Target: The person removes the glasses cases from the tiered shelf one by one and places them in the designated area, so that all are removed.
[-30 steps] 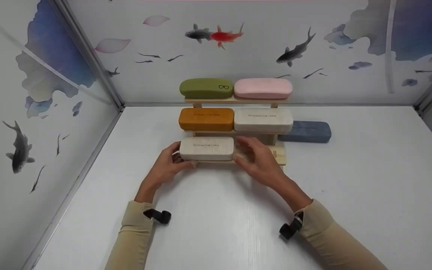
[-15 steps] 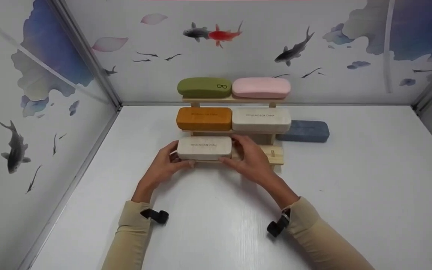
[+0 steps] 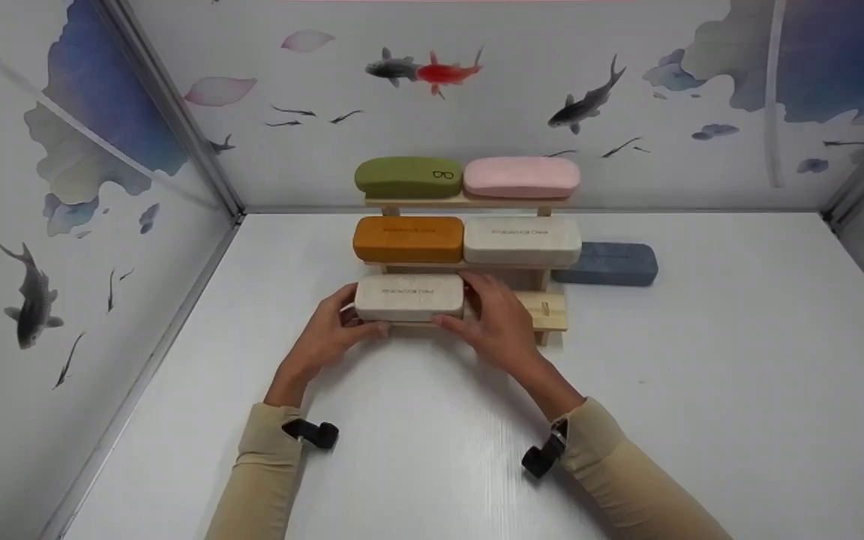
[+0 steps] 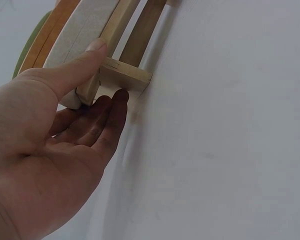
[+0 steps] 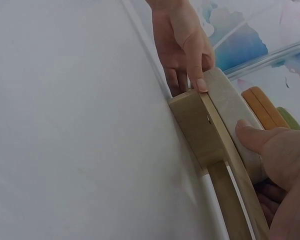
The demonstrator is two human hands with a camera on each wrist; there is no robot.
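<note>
Right hand [image 3: 503,322] grips the lowest pale case [image 3: 409,298], sitting left on the bottom shelf [image 3: 550,315]! Left hand [image 3: 325,334] curls at its other end, grip impossible to tell, though wrist views catch its thumb [image 5: 201,82] against that shelf's edge; only the head view finds the blue case [image 3: 612,265].
</note>
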